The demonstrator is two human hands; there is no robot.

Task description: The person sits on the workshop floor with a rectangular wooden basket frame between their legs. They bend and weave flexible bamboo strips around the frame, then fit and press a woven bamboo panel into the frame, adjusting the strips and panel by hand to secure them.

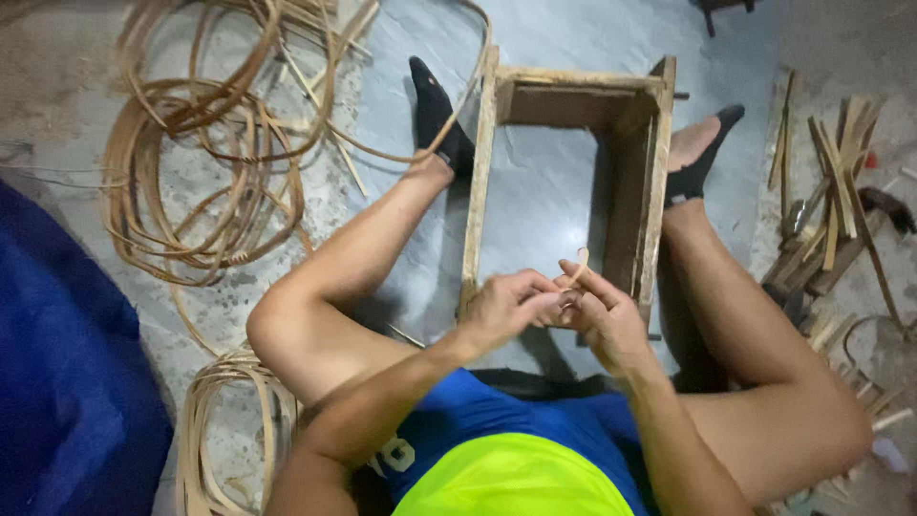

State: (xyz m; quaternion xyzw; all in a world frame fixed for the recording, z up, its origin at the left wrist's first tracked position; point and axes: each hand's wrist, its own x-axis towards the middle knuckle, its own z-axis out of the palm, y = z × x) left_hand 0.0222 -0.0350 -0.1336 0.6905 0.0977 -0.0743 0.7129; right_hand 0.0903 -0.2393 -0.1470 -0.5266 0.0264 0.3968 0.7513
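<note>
A short pale cane strip [579, 267] stands pinched between both hands, just above the near end of the wooden frame [482, 172]. Its long axis runs near upright, tilted slightly away from the person, with the free tip rising clear of the fingers. The lower end is hidden inside the grip.

The right hand [604, 315] sits directly under the strip, its thumb and forefinger pressed together on it. The left hand [506, 304] meets it from the left side of the frame, fingers curled and closed against the same spot; whether they bear on the strip itself or on the right fingers cannot be told. Both hands touch each other. The right hand is the nearer to the strip.

The frame is an open rectangular box of rough timber, lying flat between the person's bare legs, its long side running away from the person. A black-socked foot [435, 110] rests at the frame's far left corner, another [702, 153] at its far right corner.

Left of the frame, well apart, lie loose coils of cane [191, 182]; a further bundle [224, 420] lies nearer the person on the same side. Right of the frame lies a heap of wood offcuts [831, 210]. A blue cloth [67, 382] covers the far left edge.

The surface is a grey concrete floor [544, 191], dusty and littered at the margins.
</note>
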